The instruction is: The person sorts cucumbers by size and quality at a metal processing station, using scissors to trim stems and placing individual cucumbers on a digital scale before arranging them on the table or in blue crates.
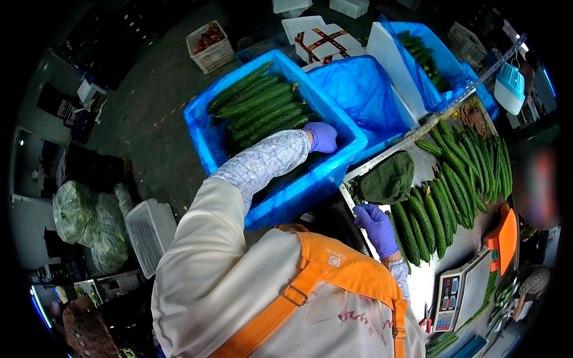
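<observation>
Orange apron (352, 271): nearest the camera.
Cucumbers (259, 107): in rows inside the blue-lined box (194, 128).
Left hand (323, 138): down in that box, fingers bent; grip hidden, cannot tell.
Right hand (378, 229): curled beside the table cucumbers (431, 218); cannot tell whether it holds anything.
Progress: box seems part-filled; many lie outside it.
Edges: rim surrounds left hand, open above; floor (143, 113) stretches leftward.

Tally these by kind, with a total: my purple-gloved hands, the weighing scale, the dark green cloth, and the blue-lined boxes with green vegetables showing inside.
Purple-gloved hands: 2, left hand and right hand
Weighing scale: 1
Dark green cloth: 1
Blue-lined boxes with vegetables showing: 2, near box and far box
Total: 6
</observation>
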`<action>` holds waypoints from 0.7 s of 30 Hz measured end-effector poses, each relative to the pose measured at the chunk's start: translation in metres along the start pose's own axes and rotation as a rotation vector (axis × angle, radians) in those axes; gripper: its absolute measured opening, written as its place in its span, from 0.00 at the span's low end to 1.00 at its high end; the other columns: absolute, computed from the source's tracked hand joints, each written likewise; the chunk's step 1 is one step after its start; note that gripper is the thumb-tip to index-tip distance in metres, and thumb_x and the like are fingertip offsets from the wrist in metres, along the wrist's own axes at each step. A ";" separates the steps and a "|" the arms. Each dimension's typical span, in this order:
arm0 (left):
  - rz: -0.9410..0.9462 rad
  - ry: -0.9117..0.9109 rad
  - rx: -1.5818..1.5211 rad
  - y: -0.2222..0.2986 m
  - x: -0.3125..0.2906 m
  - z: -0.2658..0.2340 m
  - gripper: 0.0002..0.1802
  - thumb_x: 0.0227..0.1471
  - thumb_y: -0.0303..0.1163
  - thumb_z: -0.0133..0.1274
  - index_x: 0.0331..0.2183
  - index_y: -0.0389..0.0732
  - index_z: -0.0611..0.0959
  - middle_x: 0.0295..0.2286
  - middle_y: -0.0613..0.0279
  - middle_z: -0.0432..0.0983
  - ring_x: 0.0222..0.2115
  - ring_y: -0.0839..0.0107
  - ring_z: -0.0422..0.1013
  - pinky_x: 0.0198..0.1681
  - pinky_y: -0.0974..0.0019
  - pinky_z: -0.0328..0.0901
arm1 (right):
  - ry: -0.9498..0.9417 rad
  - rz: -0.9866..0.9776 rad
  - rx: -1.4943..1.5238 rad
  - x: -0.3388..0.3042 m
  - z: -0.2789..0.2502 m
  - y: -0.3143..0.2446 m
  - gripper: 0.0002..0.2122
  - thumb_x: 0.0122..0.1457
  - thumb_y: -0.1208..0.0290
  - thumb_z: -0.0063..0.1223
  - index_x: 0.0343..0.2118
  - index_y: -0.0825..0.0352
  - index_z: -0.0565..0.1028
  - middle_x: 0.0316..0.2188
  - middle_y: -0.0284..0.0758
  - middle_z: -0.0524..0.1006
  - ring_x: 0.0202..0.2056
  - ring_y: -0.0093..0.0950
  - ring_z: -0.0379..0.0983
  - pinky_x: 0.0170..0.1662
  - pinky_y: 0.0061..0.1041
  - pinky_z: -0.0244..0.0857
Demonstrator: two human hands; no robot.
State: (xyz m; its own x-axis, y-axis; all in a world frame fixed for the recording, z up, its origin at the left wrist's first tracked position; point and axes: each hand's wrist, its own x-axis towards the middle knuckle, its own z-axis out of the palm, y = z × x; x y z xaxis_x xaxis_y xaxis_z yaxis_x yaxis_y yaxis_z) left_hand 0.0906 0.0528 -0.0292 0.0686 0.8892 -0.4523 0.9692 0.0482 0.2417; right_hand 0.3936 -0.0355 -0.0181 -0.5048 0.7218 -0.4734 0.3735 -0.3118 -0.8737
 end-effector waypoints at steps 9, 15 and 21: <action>0.122 0.329 -0.707 -0.033 -0.081 -0.024 0.14 0.44 0.39 0.62 0.23 0.39 0.78 0.22 0.61 0.73 0.25 0.73 0.68 0.30 0.66 0.62 | -0.009 -0.046 -0.044 -0.005 -0.015 -0.005 0.10 0.62 0.66 0.53 0.39 0.68 0.78 0.26 0.25 0.76 0.27 0.14 0.68 0.33 0.15 0.63; 0.031 0.867 -0.741 -0.052 -0.166 -0.044 0.09 0.47 0.31 0.59 0.23 0.38 0.77 0.21 0.64 0.72 0.25 0.74 0.68 0.32 0.68 0.63 | -0.109 -0.032 -0.033 0.001 -0.013 -0.010 0.12 0.62 0.63 0.54 0.38 0.68 0.77 0.24 0.25 0.75 0.26 0.15 0.68 0.32 0.16 0.63; -0.042 1.000 -0.933 -0.035 -0.202 -0.047 0.09 0.51 0.30 0.56 0.23 0.39 0.76 0.19 0.70 0.71 0.22 0.82 0.65 0.27 0.74 0.61 | -0.150 -0.703 -0.437 0.034 0.061 -0.088 0.22 0.56 0.60 0.59 0.49 0.70 0.73 0.38 0.42 0.77 0.41 0.37 0.75 0.46 0.31 0.67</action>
State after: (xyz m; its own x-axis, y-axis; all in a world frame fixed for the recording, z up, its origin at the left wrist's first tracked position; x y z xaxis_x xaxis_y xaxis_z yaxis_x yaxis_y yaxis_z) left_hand 0.0313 -0.1075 0.0940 -0.5411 0.8067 0.2374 0.4211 0.0155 0.9069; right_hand 0.2954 -0.0212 0.0362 -0.8191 0.5591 0.1283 0.1852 0.4695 -0.8633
